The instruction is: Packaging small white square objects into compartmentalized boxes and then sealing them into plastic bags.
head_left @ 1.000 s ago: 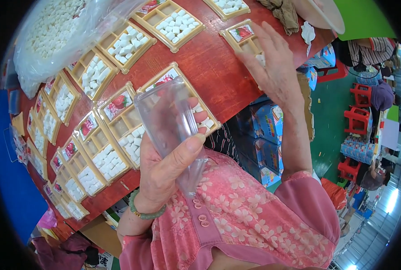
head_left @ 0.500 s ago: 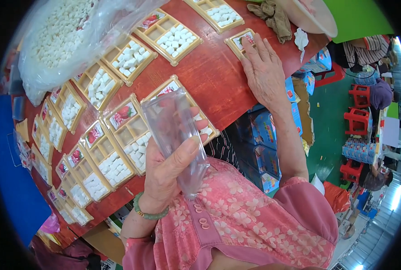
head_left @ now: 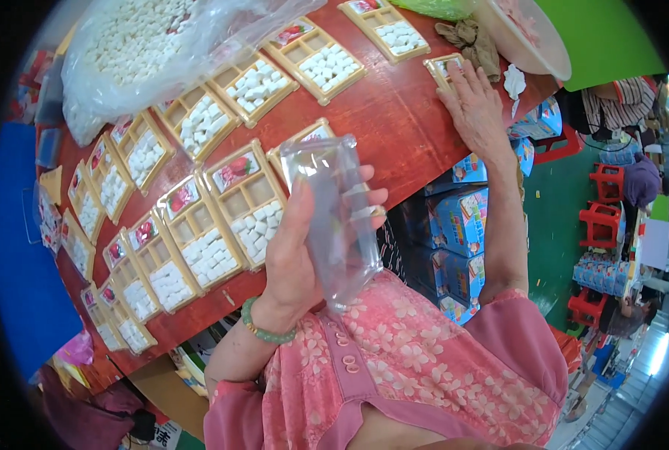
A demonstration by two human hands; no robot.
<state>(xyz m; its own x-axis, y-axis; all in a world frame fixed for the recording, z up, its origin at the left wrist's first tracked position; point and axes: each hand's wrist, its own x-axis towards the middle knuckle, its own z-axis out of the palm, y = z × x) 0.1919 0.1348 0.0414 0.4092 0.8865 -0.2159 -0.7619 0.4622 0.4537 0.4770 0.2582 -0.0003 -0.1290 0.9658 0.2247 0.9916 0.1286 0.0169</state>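
Note:
My left hand (head_left: 293, 259), with a green bead bracelet at its wrist, is closed round a clear plastic tray (head_left: 334, 217). The tray is held up on a slant over the table's near edge, partly covering a yellow tray (head_left: 304, 137) behind it. At the far right of the table, my right hand (head_left: 478, 112) reaches over a small yellow tray (head_left: 437, 69). Its fingers are stretched out and touch the tray, hiding much of its contents. Two rows of yellow compartment trays (head_left: 237, 202) hold white cubes and packets with a strawberry picture.
A clear bag of white cubes (head_left: 132, 52) lies at the table's far left. A pale bowl (head_left: 552, 45), a brown cloth (head_left: 473, 46) and a crumpled white tissue (head_left: 514, 81) are at the far right. Blue printed cartons (head_left: 458, 221) stack below the red table (head_left: 394, 135).
The whole view has shifted, with the table's things now further right. My left hand has lifted slightly and turned the clear tray. My right hand stays at the small yellow tray.

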